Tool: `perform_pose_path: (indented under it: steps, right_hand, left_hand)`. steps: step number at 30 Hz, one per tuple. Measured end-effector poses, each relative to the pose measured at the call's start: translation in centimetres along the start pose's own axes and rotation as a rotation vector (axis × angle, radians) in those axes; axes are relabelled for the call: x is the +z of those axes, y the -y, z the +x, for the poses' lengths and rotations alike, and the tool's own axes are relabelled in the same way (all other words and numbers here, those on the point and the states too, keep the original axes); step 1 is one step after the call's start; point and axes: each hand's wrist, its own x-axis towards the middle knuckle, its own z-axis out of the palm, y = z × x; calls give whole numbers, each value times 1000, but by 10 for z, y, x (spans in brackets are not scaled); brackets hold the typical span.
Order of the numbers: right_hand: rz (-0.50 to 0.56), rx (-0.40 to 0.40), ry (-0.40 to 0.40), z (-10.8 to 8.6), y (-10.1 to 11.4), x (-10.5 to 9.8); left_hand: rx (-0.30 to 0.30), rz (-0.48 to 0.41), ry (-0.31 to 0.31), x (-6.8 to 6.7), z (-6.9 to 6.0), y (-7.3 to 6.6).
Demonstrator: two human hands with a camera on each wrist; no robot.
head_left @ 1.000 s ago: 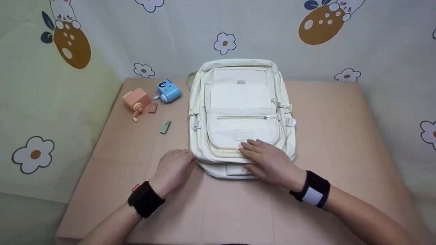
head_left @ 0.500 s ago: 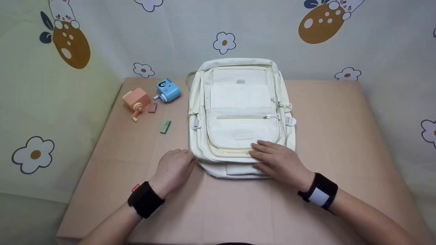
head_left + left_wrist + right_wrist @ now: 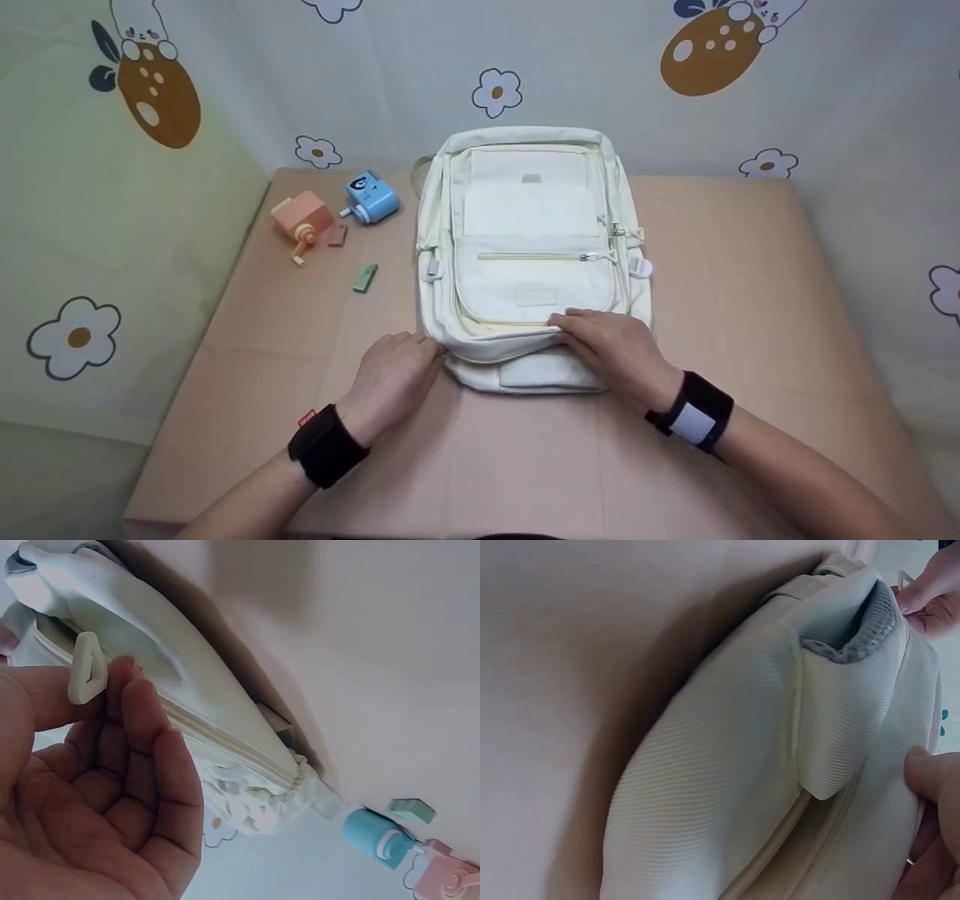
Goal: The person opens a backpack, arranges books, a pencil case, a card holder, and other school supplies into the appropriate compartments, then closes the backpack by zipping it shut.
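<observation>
A cream backpack [image 3: 532, 202] lies on the table with its pocketed front up. At its near left corner my left hand [image 3: 397, 379] pinches a pale triangular zipper pull [image 3: 88, 667] between thumb and forefinger; the other fingers are curled. My right hand [image 3: 619, 345] grips the near edge of the front panel, thumb on the outer cloth and fingers bent around it. In the right wrist view a gap shows along the zipper [image 3: 772, 847], beside a grey mesh-lined loop [image 3: 855, 645]. What lies inside the bag is hidden.
Left of the bag stand a pink crank pencil sharpener [image 3: 302, 215] and a blue one [image 3: 372, 198]. Near them lie a small pink block [image 3: 337, 235] and a green block [image 3: 365, 278], like erasers. A patterned cloth [image 3: 420, 75] hangs behind the table [image 3: 735, 300].
My right hand has shifted right along the bag's near edge and now holds the panel, whose edge has lifted. My left hand has moved slightly right with the zipper pull.
</observation>
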Motion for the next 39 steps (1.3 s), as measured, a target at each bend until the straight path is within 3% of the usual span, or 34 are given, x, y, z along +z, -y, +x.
perform_pose_path:
  steps: [9, 16, 27, 39]
  right_hand:
    - [13, 32, 40, 1, 1, -2]
    - [26, 33, 50, -3, 1, -2]
    - [38, -37, 32, -25, -14, -13]
    - [-2, -19, 2, -58, -37, -27]
  left_hand:
    - [60, 15, -24, 4, 5, -19]
    - [100, 11, -83, 9, 7, -22]
    - [76, -16, -67, 8, 4, -19]
    - [27, -56, -10, 8, 2, -17]
